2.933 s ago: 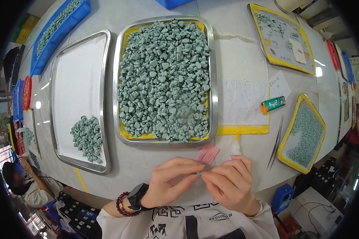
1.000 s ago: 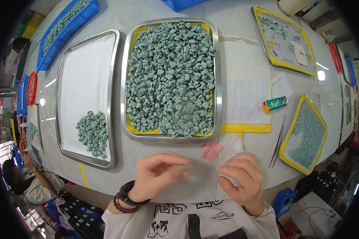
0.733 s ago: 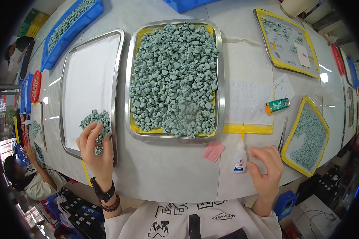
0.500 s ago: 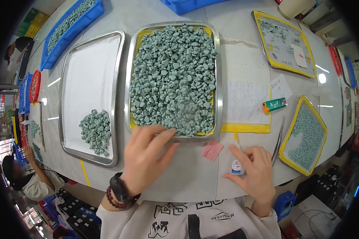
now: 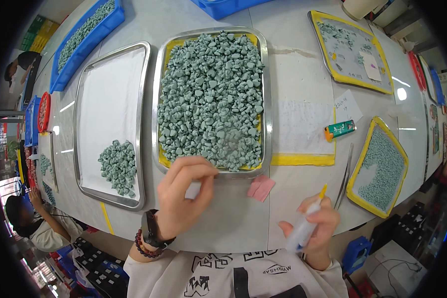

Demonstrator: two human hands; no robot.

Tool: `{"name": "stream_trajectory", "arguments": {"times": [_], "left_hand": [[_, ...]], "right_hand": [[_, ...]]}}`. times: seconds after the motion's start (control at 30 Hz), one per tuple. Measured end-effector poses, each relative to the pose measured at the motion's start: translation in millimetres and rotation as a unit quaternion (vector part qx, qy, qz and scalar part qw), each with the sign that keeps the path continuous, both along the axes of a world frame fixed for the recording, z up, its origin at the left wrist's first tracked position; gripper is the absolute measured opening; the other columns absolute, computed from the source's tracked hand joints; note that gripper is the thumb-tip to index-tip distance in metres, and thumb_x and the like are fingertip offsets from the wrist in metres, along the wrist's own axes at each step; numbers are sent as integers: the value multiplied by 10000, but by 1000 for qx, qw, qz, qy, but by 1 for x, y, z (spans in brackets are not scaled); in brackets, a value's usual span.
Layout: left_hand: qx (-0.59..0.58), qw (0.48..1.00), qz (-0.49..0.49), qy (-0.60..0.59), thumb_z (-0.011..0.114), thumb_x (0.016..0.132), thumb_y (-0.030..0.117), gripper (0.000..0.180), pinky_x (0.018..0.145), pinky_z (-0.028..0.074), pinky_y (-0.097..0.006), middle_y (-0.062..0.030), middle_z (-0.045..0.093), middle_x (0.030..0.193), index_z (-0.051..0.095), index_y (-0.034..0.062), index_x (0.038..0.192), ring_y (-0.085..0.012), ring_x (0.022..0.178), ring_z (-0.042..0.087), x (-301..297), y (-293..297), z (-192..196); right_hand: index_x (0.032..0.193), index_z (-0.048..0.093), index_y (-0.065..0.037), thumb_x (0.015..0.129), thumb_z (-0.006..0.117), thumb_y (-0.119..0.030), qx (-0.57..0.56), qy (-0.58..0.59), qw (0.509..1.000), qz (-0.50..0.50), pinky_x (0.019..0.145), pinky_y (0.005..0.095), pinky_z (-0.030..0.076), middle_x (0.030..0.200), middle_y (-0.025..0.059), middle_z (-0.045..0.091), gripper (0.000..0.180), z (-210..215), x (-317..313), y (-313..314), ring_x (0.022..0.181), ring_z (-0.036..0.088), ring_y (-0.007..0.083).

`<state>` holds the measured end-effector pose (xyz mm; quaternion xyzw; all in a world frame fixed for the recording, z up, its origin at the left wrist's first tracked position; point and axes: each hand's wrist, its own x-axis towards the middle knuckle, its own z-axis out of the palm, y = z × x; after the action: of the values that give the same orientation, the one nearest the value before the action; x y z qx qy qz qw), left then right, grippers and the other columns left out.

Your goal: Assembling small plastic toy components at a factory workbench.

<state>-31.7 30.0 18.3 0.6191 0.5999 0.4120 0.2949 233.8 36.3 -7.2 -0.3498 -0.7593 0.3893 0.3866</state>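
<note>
At the near edge of the metal tray point(image 5: 267, 99) is my left hand point(image 5: 186, 196). Its thumb and index finger are pinched together; whatever lies between the tips is too small to make out. Heaps of green-grey stone-like pieces point(image 5: 211, 94) fill that tray over a yellow-edged liner. My right hand point(image 5: 323, 221) grips a small white glue bottle point(image 5: 302, 233), tilted, with its yellow nozzle pointing up and away to the right. A folded pink cloth piece point(image 5: 260, 188) lies on the table between my hands.
Left stands a white-lined tray point(image 5: 111, 89) with a small pile of the pieces point(image 5: 118, 168). Right lie a green lighter point(image 5: 341, 129), tweezers point(image 5: 343, 176), and yellow-edged trays point(image 5: 355, 193) point(image 5: 328, 64). A blue bin point(image 5: 87, 47) stands far left. Another person point(image 5: 39, 218) sits at the left.
My right hand has lifted the glue bottle, tipping it so its nozzle leans right. My left fingers have closed into a pinch by the tray's near rim.
</note>
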Motion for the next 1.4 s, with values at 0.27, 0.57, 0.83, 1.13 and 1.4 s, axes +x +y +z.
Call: {"name": "stream_trajectory", "arguments": {"times": [0.27,0.57,0.83,1.13,1.4], "left_hand": [[-318,711,-63,-624,568,825,-72,171,717,490,-306,-149,565,1002,591,-30,989,-219,890,601,25,-23,-9],[-320,769,-69,-549,550,835,-95,274,849,511,-328,-184,584,1085,581,-37,1101,-252,989,611,24,-30,-17],[-249,816,-60,-518,579,794,-137,278,836,519,-306,-176,578,1077,599,-66,1061,-235,980,611,29,-33,-20],[-241,823,-68,-510,573,787,-154,294,844,518,-307,-171,569,1081,599,-60,1064,-232,975,610,29,-34,-22],[-241,822,-65,-513,574,789,-152,283,846,517,-310,-171,570,1083,586,-58,1056,-232,981,608,28,-35,-21]], "right_hand": [[1025,387,-87,828,578,-545,34,177,982,61,544,344,465,771,105,545,534,15,-29,5,681,567,283],[972,515,-16,930,347,-549,42,156,980,119,532,389,512,757,150,658,560,10,-47,15,756,649,412],[946,539,-11,942,347,-515,21,97,987,129,595,391,517,710,125,669,540,10,-44,15,826,654,372],[967,539,-39,939,379,-501,3,70,988,137,619,384,477,736,114,677,490,15,-44,17,875,648,350],[968,537,-43,938,392,-489,-2,89,988,124,610,388,472,746,116,679,471,11,-44,12,877,648,350]]}}
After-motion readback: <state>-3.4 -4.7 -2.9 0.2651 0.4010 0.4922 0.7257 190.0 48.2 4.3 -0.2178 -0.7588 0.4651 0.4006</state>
